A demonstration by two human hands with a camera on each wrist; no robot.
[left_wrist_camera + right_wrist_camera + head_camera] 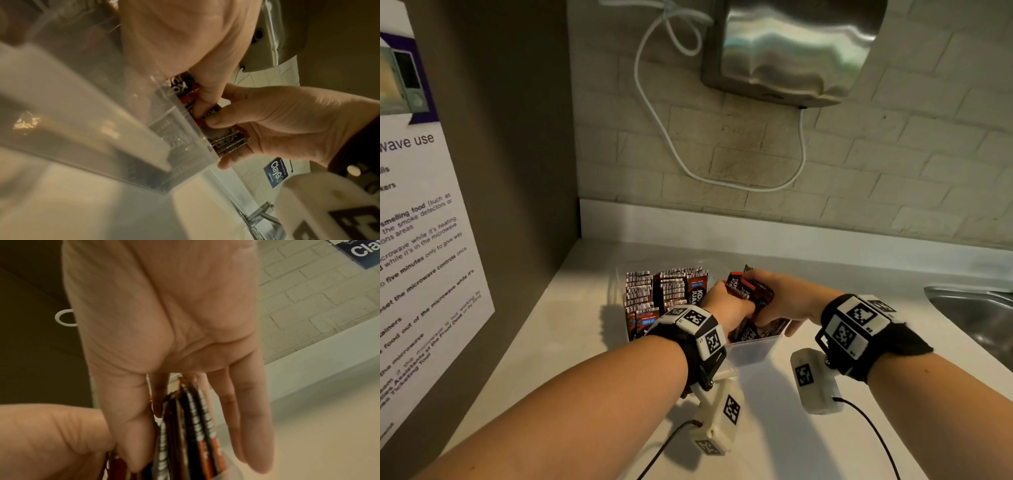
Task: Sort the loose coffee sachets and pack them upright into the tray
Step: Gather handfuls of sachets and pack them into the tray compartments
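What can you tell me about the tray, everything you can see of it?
The tray is a clear, box-like plastic bin with straight walls, standing on the pale counter near the sink. Sachets stand upright in rows in its left part. Both hands, left and right, work a bunch of sachets into its right part.
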